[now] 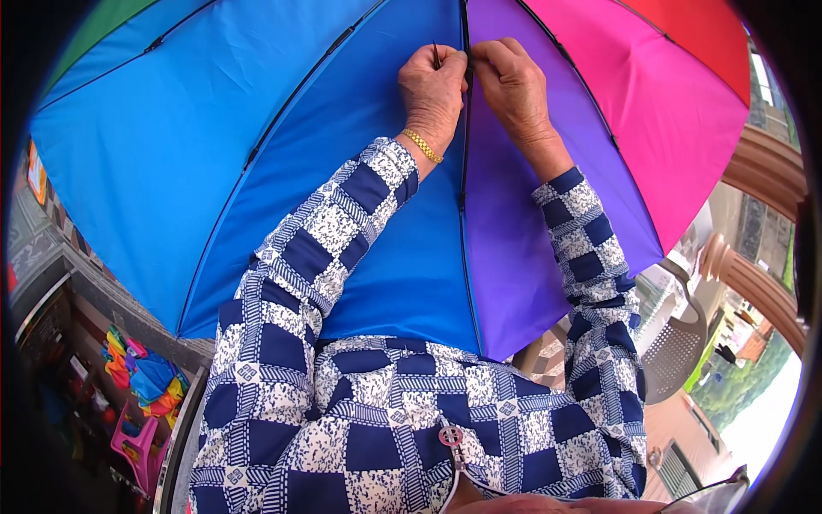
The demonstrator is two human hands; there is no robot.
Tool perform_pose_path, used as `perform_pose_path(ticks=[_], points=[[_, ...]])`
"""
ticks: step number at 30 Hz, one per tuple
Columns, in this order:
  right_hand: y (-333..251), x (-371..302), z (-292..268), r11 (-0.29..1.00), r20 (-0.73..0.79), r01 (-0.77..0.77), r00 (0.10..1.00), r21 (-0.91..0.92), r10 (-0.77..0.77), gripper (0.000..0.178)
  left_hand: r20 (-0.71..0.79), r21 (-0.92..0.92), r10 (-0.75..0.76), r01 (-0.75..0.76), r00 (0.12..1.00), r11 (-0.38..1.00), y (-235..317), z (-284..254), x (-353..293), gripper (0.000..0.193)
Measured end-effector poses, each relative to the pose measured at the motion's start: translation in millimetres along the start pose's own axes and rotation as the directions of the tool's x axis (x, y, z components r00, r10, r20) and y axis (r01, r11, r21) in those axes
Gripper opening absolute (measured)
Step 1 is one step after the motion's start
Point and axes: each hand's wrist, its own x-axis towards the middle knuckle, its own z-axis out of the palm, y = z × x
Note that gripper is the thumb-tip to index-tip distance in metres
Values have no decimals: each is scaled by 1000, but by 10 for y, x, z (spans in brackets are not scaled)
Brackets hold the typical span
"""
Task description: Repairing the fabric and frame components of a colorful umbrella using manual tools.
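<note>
An open rainbow umbrella (385, 248) spreads before me with its ribs facing me. My left hand (432, 90) is closed beside the black rib (463, 171) between the blue and purple panels. A thin dark pointed tool (437, 56) sticks up from its fingers; most of it is hidden in the fist. My right hand (514, 86) pinches at the other side of the same rib, its fingertips close to the left ones. What lies between the right fingertips is too small to make out.
At the lower left, a bundle of colourful folded cloth (150, 373) lies by a pink plastic stool (141, 445). A grey perforated chair (676, 351) stands at the right, near brown rounded railings (762, 291). The umbrella's lower edge reaches my lap.
</note>
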Motion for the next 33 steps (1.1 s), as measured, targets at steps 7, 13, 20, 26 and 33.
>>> perform_pose_path(ticks=[7,13,20,26,33], points=[[815,-26,-949,417,134,-478,765,773,630,12,20,51,-17,16,1000,999,6,-170,5,11],[2341,-764,-4077,148,-139,49,706,988,695,20,78,49,-36,32,996,998,-116,-157,1,11],[1830,-1394,-6720,722,-699,-339,660,-603,-274,18,97,39,-79,76,992,996,-70,-73,-36,12],[1015,-344,-3602,804,-153,-281,898,524,413,20,99,21,-68,66,993,998,4,-65,-49,13],[114,-17,-746,887,189,-373,925,273,331,12,85,94,-122,114,989,989,56,-52,-54,10]])
